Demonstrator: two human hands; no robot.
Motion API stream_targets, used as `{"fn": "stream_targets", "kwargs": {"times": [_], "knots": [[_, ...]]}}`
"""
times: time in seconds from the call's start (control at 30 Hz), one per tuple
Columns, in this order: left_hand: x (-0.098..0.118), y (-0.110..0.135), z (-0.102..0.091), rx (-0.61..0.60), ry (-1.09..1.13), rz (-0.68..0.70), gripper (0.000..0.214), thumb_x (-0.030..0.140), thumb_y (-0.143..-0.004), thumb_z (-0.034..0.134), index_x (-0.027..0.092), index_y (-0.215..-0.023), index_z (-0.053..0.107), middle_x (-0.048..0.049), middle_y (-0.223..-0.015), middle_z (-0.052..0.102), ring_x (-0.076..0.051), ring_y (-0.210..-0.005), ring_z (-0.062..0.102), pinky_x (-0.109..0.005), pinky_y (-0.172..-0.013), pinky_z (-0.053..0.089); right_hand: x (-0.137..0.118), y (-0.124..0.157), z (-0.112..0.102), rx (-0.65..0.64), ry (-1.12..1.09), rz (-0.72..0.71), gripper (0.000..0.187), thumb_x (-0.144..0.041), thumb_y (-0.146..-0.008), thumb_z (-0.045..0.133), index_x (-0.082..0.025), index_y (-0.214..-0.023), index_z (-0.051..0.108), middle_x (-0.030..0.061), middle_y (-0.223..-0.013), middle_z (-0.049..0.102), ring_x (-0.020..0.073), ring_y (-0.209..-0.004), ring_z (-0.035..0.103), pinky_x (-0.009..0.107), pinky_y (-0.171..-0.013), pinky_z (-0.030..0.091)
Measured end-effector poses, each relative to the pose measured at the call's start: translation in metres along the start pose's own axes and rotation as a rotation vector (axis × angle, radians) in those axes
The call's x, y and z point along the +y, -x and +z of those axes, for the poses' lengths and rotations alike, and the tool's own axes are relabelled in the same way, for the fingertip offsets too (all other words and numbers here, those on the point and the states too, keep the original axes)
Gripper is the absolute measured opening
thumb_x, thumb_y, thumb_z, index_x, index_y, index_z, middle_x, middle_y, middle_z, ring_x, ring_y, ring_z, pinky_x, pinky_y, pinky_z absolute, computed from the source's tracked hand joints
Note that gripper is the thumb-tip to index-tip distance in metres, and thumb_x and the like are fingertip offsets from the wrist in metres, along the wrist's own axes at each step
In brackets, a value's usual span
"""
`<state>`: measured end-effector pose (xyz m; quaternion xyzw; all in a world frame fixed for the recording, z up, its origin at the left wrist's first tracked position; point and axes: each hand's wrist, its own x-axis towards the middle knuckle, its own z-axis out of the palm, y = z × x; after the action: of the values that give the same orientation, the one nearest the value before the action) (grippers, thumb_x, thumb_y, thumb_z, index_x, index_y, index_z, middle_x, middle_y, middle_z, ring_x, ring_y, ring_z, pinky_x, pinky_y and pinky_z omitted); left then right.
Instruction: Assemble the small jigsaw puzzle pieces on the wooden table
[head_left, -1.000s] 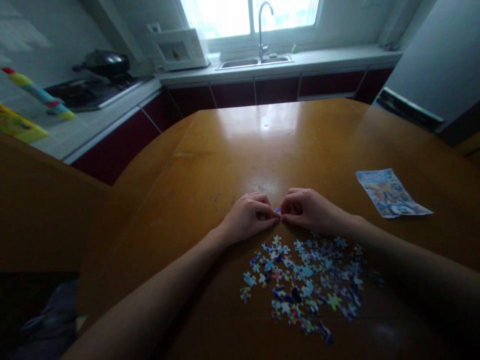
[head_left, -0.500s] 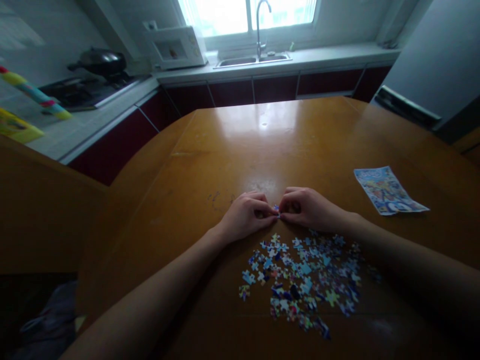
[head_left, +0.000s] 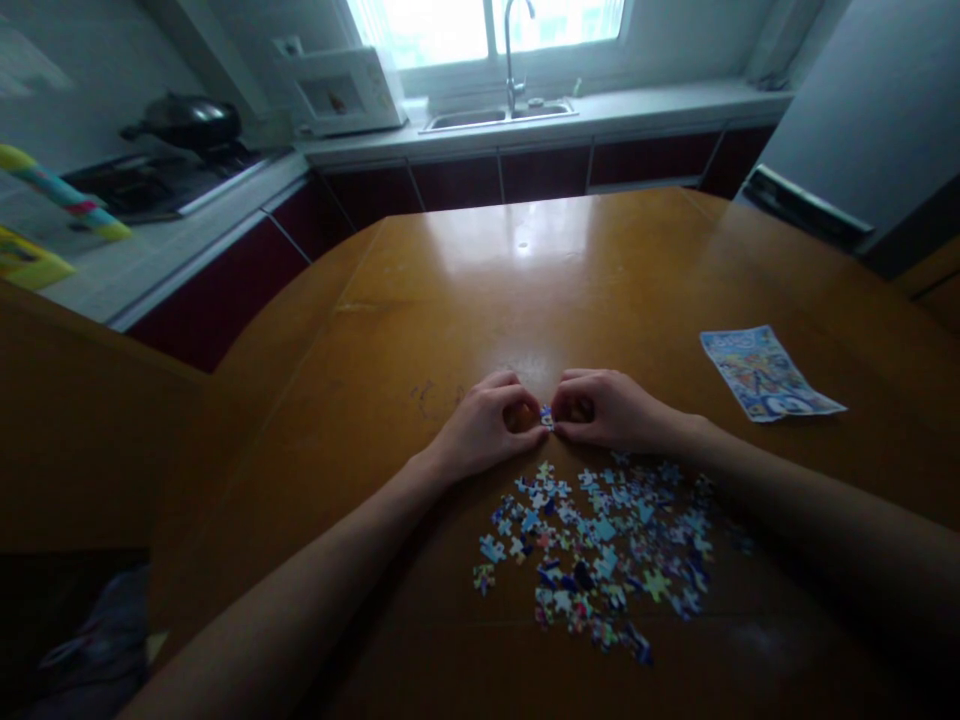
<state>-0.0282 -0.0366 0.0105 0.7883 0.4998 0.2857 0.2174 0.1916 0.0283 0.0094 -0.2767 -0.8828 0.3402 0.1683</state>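
Observation:
Between my two hands, small blue-and-white jigsaw puzzle pieces (head_left: 547, 418) are pinched close to the tabletop. My left hand (head_left: 491, 425) grips their left side with thumb and forefinger. From the right, my right hand (head_left: 611, 412) pinches the other side, its fingers curled. Whether the pieces are joined is too small to tell. A loose pile of puzzle pieces (head_left: 604, 535), mostly blue, white and yellow, lies spread on the table just below my hands.
The wooden table (head_left: 360, 350) has a printed picture sheet (head_left: 769, 375) at the right. Beyond its far edge are a counter with a sink (head_left: 469, 120), a white microwave (head_left: 345, 92), and a stove with a black pan (head_left: 187, 122). A fridge (head_left: 862, 110) stands at the right.
My left finger and thumb have opened into a rounder pinch, and more of the pieces between my hands shows. The whole view has shifted slightly.

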Motion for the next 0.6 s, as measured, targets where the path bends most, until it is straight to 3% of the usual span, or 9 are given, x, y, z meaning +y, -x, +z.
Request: {"fn": "stream_targets", "kwargs": {"times": [0.4, 0.6], "knots": [[-0.0002, -0.0006, -0.0019, -0.032, 0.002, -0.016, 0.020, 0.032, -0.079, 0.075, 0.019, -0.095, 0.072, -0.0035, -0.090, 0.060, -0.016, -0.081, 0.058, -0.030, -0.074, 0.049, 0.0017, -0.0023, -0.0076, -0.059, -0.016, -0.020, 0.009, -0.025, -0.079, 0.069, -0.021, -0.087, 0.072, 0.0011, -0.083, 0.065, 0.0136, -0.073, 0.055, 0.029, -0.065, 0.038], [-0.0018, -0.0002, -0.0013, -0.044, 0.010, 0.000, 0.019, 0.032, -0.082, 0.073, 0.020, -0.096, 0.073, -0.0037, -0.089, 0.061, -0.016, -0.082, 0.058, -0.030, -0.074, 0.049, 0.0093, -0.0052, -0.0072, -0.063, -0.168, 0.004, 0.016, -0.031, -0.083, 0.069, -0.016, -0.088, 0.071, 0.0006, -0.073, 0.061, 0.0121, -0.065, 0.050, 0.027, -0.059, 0.038]]}}
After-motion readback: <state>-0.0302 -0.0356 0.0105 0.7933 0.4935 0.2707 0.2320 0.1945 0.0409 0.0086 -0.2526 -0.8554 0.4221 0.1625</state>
